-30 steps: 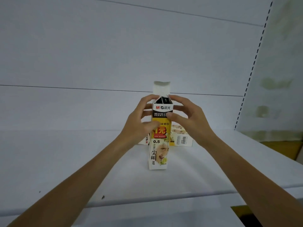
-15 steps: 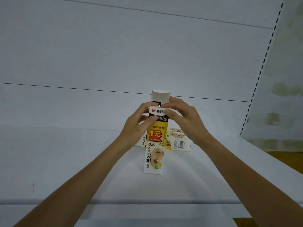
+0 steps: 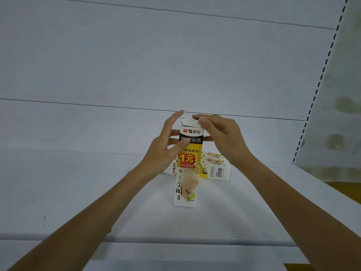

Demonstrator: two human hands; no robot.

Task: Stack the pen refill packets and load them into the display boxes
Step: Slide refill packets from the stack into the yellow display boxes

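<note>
A tall white, yellow and black refill display box point(image 3: 187, 173) stands upright on the white shelf point(image 3: 78, 192). My left hand point(image 3: 166, 145) holds its upper left side, thumb across the front, fingers behind. My right hand point(image 3: 220, 135) grips the top right, with thumb and fingers bent over the white top flap, which lies folded down. Behind the upright box a second box point(image 3: 214, 169) of the same print lies flat, partly hidden by my hands.
A white back panel point(image 3: 136, 65) rises behind the shelf. A pale side wall with a dashed slotted rail point(image 3: 320, 81) closes the right side. The shelf's front edge point(image 3: 175, 239) runs across below my forearms. Yellowish floor shows at the lower right.
The top flap, which stood up a second ago, now lies folded down over the box's mouth. My right hand has moved up over the top; my left index finger now points upward.
</note>
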